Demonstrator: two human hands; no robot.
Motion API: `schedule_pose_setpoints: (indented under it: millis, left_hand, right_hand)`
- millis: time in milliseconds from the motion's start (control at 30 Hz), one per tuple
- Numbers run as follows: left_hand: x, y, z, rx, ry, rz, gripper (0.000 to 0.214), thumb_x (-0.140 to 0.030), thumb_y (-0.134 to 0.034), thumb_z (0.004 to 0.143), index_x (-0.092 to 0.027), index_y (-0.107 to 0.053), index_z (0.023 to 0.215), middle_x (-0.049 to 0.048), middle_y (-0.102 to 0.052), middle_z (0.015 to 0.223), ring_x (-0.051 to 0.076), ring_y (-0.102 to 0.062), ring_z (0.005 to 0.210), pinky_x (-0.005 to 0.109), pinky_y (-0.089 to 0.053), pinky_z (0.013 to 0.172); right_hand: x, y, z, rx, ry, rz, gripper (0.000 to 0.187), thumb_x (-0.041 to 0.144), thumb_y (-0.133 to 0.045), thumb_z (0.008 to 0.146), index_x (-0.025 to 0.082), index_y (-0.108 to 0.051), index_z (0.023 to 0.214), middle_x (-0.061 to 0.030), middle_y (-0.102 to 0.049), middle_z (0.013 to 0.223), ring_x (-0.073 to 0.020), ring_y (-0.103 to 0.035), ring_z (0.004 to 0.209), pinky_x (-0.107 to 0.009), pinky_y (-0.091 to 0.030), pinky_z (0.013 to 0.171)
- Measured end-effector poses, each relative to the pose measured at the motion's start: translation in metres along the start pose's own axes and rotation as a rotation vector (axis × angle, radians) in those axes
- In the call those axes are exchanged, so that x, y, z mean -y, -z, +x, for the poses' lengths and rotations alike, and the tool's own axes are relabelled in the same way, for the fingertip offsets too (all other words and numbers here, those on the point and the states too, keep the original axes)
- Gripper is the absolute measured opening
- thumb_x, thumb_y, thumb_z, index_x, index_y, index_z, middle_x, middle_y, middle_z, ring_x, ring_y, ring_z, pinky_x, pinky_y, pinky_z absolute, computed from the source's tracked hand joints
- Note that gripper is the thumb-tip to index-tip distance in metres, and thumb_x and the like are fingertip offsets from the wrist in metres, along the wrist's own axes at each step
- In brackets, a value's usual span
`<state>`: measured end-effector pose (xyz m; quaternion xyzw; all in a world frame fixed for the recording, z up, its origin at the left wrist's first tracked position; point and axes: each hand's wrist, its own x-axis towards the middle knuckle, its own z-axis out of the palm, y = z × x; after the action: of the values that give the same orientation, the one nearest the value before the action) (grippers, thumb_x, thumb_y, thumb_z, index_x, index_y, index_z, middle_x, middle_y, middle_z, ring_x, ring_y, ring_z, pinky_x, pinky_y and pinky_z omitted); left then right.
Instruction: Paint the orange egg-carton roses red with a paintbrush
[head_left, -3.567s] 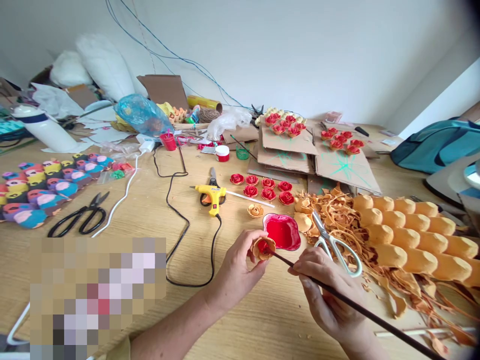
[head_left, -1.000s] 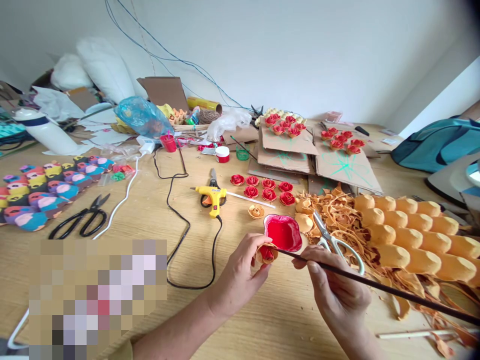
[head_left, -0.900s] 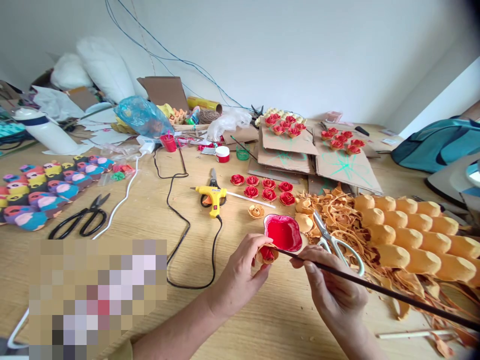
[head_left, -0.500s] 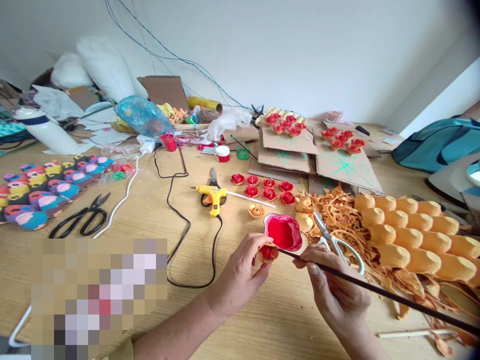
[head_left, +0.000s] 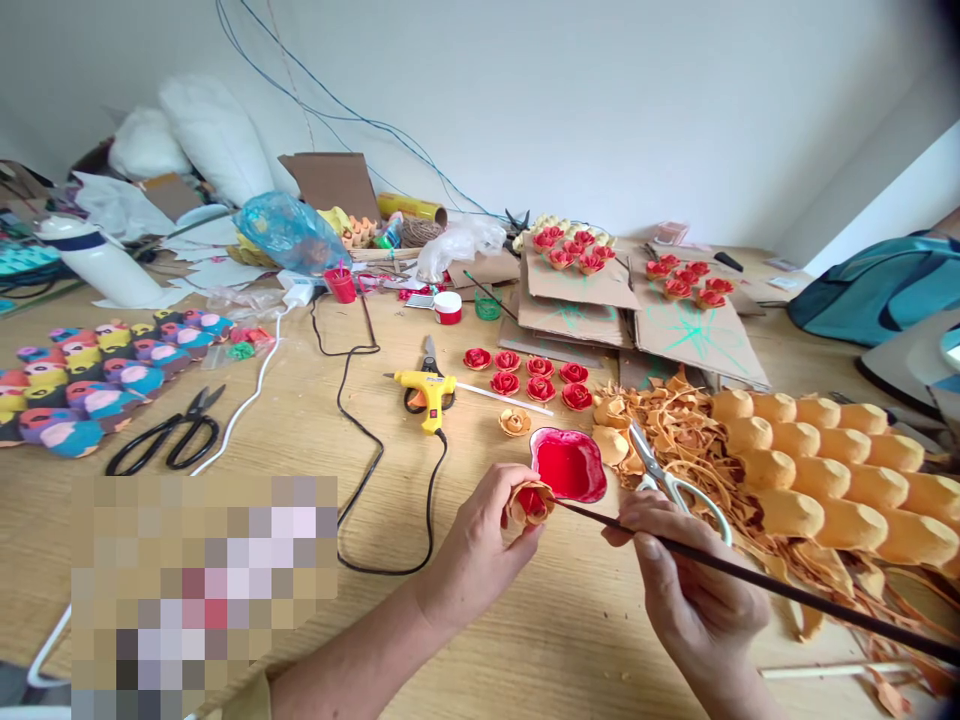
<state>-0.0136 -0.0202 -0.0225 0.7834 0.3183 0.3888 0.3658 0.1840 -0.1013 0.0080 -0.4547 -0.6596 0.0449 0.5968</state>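
Note:
Between the fingers and thumb of my left hand (head_left: 480, 540) is a paper flower (head_left: 531, 503), red in its middle and still tan on its outer petals. My right hand (head_left: 690, 570) grips a long dark paintbrush (head_left: 720, 560), its tip touching the flower's right edge. Just behind the flower sits a small dish of red paint (head_left: 568, 465). A plain tan flower (head_left: 515, 422) lies beyond it. Farther back are several red flowers (head_left: 540, 389) in two rows. White-handled scissors (head_left: 679, 485) rest beyond my right hand.
A yellow glue gun (head_left: 426, 392) with a black cord lies left of the flowers. At right are tan scraps (head_left: 679, 425) and an egg carton (head_left: 817, 470). Cardboard sheets (head_left: 697, 345) bear more red flowers. Black scissors (head_left: 169, 440) and a painted carton (head_left: 105, 385) are left.
My right hand has shifted slightly right with the paintbrush. The flower in my left hand has turned, so more of its tan petals and red middle show.

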Motion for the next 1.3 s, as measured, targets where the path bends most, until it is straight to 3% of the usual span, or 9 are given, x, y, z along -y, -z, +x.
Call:
schedule_pose_setpoints:
  millis: [133,300,433,567,800,1000,1300]
  left_hand:
    - [-0.003,0.0,0.002,-0.028,0.027,-0.003,0.048,0.0,-0.068,0.084,-0.024,-0.058,0.124,0.0028,-0.071,0.115,0.018,-0.072,0.103,0.027,-0.058,0.093]
    - [-0.002,0.001,0.002,-0.02,-0.024,-0.002,0.054,0.0,-0.07,0.084,-0.025,-0.058,0.131,0.0055,-0.069,0.121,0.02,-0.07,0.112,0.029,-0.058,0.098]
    - [0.0,0.0,0.001,-0.036,-0.022,-0.008,0.052,0.0,-0.069,0.085,-0.025,-0.059,0.129,0.0049,-0.07,0.12,0.018,-0.07,0.11,0.028,-0.057,0.097]
    - [-0.001,0.0,0.003,-0.061,0.057,-0.052,0.045,-0.002,-0.071,0.083,-0.024,-0.062,0.121,0.0029,-0.073,0.112,0.016,-0.071,0.096,0.025,-0.057,0.086]
    - [-0.003,0.001,0.006,-0.067,0.195,-0.226,0.044,-0.007,-0.073,0.081,-0.023,-0.063,0.121,0.0052,-0.074,0.115,0.018,-0.071,0.099,0.027,-0.057,0.087]
    - [0.003,-0.002,0.008,-0.101,0.294,-0.286,0.05,-0.008,-0.071,0.078,-0.022,-0.062,0.125,0.0067,-0.073,0.117,0.018,-0.073,0.094,0.025,-0.058,0.076]
    - [0.002,-0.002,0.011,-0.14,0.301,-0.346,0.049,-0.01,-0.068,0.079,-0.021,-0.061,0.127,0.0065,-0.074,0.113,0.018,-0.074,0.098,0.027,-0.061,0.086]
  right_hand:
    - [0.0,-0.001,-0.002,0.009,-0.002,-0.003,0.02,0.008,-0.061,0.097,0.022,-0.069,0.109,-0.0033,-0.075,0.08,-0.019,-0.073,0.074,-0.036,-0.06,0.074]
    - [0.002,-0.005,0.0,0.114,0.012,-0.025,0.024,0.005,-0.062,0.094,0.022,-0.069,0.108,-0.0032,-0.075,0.085,-0.018,-0.072,0.078,-0.034,-0.06,0.075]
    - [0.003,-0.004,0.001,0.113,0.035,-0.015,0.023,0.004,-0.061,0.094,0.022,-0.068,0.107,-0.002,-0.072,0.082,-0.0174,-0.07,0.076,-0.034,-0.059,0.076]
    - [0.002,-0.002,0.001,0.047,0.016,0.023,0.019,0.007,-0.058,0.097,0.021,-0.067,0.105,-0.0019,-0.071,0.079,-0.0175,-0.07,0.075,-0.034,-0.057,0.077]
    - [-0.001,0.0,-0.002,0.002,-0.017,0.009,0.023,0.007,-0.056,0.1,0.02,-0.07,0.113,-0.003,-0.072,0.083,-0.0175,-0.07,0.08,-0.031,-0.055,0.072]
    - [-0.006,0.005,-0.005,0.042,-0.076,-0.012,0.021,0.01,-0.055,0.102,0.023,-0.068,0.111,-0.0022,-0.07,0.088,-0.0168,-0.069,0.086,-0.03,-0.052,0.076]
    - [-0.01,0.009,0.002,0.165,-0.104,-0.189,0.014,0.019,-0.052,0.106,0.025,-0.064,0.101,-0.0006,-0.064,0.086,-0.0153,-0.061,0.079,-0.028,-0.049,0.074]
